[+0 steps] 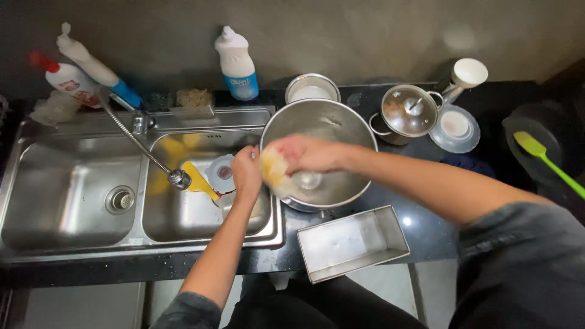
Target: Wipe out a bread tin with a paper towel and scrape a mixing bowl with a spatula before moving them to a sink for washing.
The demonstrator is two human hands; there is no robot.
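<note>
Hands: left [247, 173] grips round steel bowl [329, 122] | right [304, 153] presses soft yellow sponge [273, 167]

Yellow sponge [274, 167] against a silver steel mixing bowl [341, 125]; green spatula [545, 158]; white detergent bottle [236, 61] with blue label; black speckled bench [426, 228].

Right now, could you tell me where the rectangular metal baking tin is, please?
In the head view, the rectangular baking tin sits on the dark counter right of the sink, just in front of the large steel bowl.
</note>
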